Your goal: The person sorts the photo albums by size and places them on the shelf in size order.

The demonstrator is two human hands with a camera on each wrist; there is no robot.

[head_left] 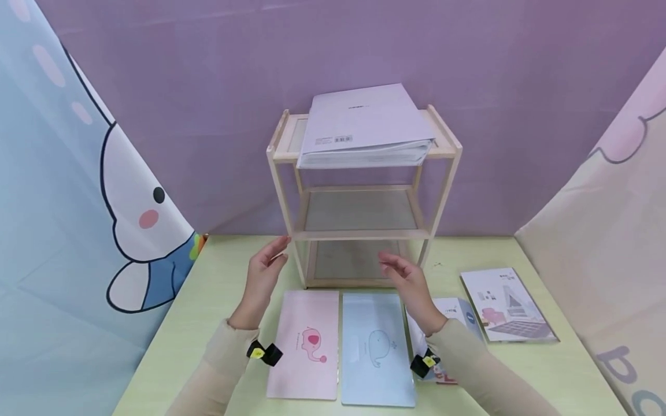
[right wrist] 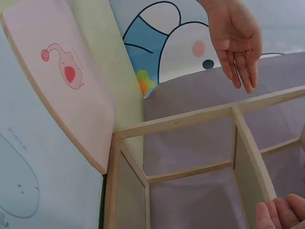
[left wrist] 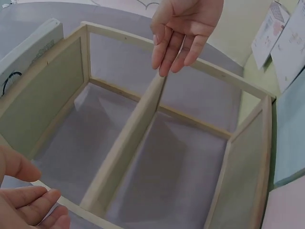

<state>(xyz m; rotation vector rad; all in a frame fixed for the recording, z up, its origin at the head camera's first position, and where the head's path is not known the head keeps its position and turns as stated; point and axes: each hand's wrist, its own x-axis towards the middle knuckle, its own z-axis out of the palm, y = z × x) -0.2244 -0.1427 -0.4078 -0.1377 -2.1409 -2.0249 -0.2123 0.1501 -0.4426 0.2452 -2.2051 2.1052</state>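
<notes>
Both hands hover in front of a light wooden three-tier shelf [head_left: 359, 235], palms facing each other with a wide gap between them. The left hand [head_left: 262, 283], near the shelf's left front leg, has relaxed fingers and holds nothing. My right hand [head_left: 413, 292] is above the blue whale book [head_left: 378, 349], also holding nothing. A thick white book [head_left: 364, 124] lies on the top tier. In the left wrist view the left hand [left wrist: 28, 200] is at the lower left edge; in the right wrist view the right hand [right wrist: 283, 212] is at the lower right.
A pink elephant book [head_left: 304, 346] lies left of the blue one on the green table [head_left: 156, 370]. To the right are a partly covered booklet [head_left: 455, 309] and a white book [head_left: 507, 306] with a building picture. A purple cloth [head_left: 208, 115] hangs behind the shelf.
</notes>
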